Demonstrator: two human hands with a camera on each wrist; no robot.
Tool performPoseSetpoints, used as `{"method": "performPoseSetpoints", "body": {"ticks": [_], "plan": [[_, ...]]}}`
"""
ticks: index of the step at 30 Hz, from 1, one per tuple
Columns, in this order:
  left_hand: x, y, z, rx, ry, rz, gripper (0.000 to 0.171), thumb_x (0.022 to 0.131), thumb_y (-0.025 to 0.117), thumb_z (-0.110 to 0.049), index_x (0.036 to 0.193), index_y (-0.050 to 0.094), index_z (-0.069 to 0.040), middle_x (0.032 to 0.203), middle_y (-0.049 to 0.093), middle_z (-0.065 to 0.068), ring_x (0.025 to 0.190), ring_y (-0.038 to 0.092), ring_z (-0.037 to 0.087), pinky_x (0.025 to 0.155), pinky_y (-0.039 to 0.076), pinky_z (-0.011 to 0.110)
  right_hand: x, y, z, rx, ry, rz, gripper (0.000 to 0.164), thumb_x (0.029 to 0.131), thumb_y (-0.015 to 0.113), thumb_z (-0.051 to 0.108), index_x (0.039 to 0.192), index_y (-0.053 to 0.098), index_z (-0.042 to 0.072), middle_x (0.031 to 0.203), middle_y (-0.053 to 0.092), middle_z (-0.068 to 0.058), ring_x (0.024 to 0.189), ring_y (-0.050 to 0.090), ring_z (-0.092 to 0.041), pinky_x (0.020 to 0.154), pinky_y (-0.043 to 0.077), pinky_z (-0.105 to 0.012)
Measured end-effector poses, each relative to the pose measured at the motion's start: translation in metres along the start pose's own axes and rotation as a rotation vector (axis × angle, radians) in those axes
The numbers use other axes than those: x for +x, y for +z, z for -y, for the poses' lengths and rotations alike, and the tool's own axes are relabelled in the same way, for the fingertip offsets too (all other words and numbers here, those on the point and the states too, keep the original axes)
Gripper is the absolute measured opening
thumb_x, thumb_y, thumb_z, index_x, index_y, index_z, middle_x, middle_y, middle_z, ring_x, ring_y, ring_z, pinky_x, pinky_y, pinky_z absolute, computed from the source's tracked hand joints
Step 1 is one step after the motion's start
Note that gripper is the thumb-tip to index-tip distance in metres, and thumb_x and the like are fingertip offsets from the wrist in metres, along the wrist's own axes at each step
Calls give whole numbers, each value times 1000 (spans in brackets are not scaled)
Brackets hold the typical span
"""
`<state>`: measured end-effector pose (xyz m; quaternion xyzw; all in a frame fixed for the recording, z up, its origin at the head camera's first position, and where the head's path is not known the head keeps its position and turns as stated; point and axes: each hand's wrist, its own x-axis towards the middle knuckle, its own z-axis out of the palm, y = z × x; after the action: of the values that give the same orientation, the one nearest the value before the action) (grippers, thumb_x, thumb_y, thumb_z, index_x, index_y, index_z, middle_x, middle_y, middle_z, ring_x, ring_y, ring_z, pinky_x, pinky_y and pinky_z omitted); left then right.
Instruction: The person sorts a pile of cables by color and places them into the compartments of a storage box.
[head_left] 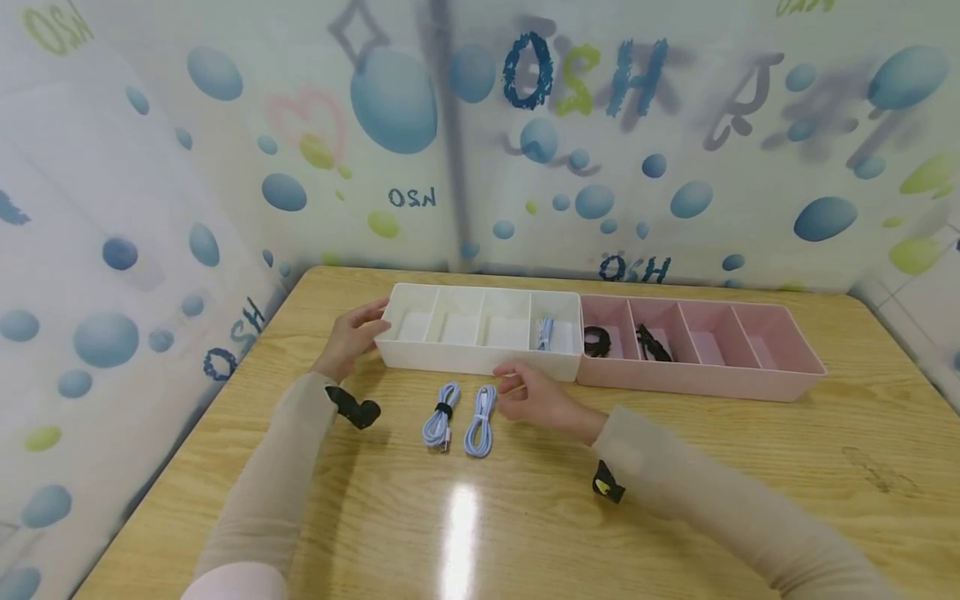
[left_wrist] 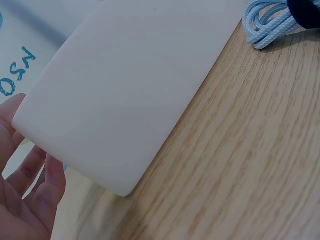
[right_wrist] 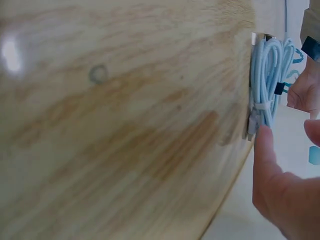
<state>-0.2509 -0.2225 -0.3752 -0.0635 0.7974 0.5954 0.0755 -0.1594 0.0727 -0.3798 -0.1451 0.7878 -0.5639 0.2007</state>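
Across a glossy wood-grain table (head_left: pixel 540 517): smooth moulded walls, woven loops.

At far left, left hand (head_left: pixel 348 343) with fingers spread, touching the end of a rectangular white plastic tray (head_left: pixel 450 358) with four compartments. On the wood just before its front wall, a pale-blue braided cable (head_left: pixel 435 429) in a long oval coil under a black strap (head_left: pixel 444 408); beside it, a second pale-blue cable (head_left: pixel 487 421), slimmer, bound by a white tie (right_wrist: pixel 262 106). Close by, right hand (head_left: pixel 543 404), fingers loosely bent and apart; contact hard to tell. Behind, in the white tray's rightmost compartment, a pale-blue bundle (head_left: pixel 545 333). End to end with that, a pink plastic tray (head_left: pixel 697 381), holding a round black coil (head_left: pixel 597 342) leftmost, then a tangled black cord (head_left: pixel 654 343).
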Motion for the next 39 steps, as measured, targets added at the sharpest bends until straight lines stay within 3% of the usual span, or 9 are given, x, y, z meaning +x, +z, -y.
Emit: {"method": "performPoseSetpoints", "body": {"ticks": [12,20,31,39], "plan": [[3,0,2,10,-6,3,48,87,54,-20,134,41,-20,133,39,9,113,41,24,91,39,39,8,10,-3,27,75,-47,49,79,61,-1,123,40,-7,104,52,-19,85,55,-23,66,50,-29],[3,-1,4,5,33,5,47,87,53,-16,134,42,-17,130,43,10,105,45,18,74,45,25,10,13,-4,95,156,-37,51,80,60,1,126,39,-4,102,53,-15,80,57,-19,70,50,-29],[4,0,5,1,25,0,47,88,52,-15,133,42,-17,129,43,9,108,44,21,81,44,32,17,17,-6,171,206,-16,51,79,61,-2,125,40,-9,94,52,-14,77,55,-17,70,50,-29],[1,0,1,1,32,-1,47,88,51,-14,134,41,-16,131,41,11,112,41,23,84,43,34,23,17,-5,173,250,-8,37,80,60,-2,116,50,-8,88,56,-12,73,58,-15,69,50,-29]]}}
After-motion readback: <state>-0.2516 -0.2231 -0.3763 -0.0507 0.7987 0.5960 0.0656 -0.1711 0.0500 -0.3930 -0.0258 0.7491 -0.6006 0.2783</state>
